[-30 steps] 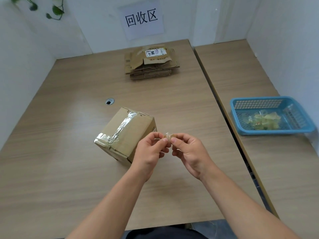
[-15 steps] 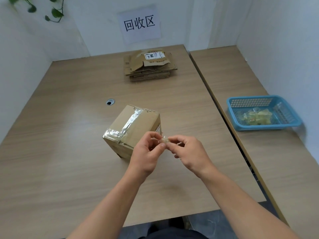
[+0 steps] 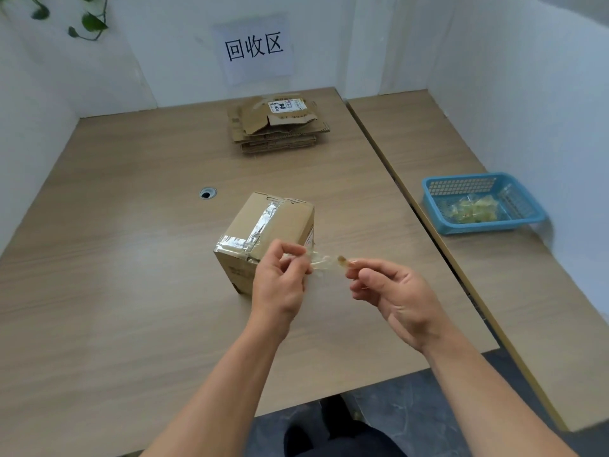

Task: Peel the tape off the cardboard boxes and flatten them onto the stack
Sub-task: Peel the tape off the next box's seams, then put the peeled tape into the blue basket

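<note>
Left hand [image 3: 280, 282] and right hand [image 3: 392, 291], just in front of the cardboard box [image 3: 290, 222], are each pinching one end of a crumpled clear tape strip [image 3: 324, 262] between thumb and fingertips. The box is sitting upright on the table [image 3: 131, 258], with shiny tape [image 3: 262, 222] running over its top. Right of the box, well apart, a blue basket [image 3: 481, 227] is holding tape wads [image 3: 471, 209]. Far behind the box, the stack of flattened cardboard [image 3: 276, 127] is lying.

**Around the table**

A wood-grain table [image 3: 131, 291] has a round grommet [image 3: 207, 193] set in its top. A second table [image 3: 494, 291] stands against its right side and carries a blue basket [image 3: 487, 227] of crumpled yellowish scraps [image 3: 474, 209]. A paper sign [image 3: 255, 47] hangs on the back wall. Leaves [image 3: 90, 23] trail at top left.
</note>
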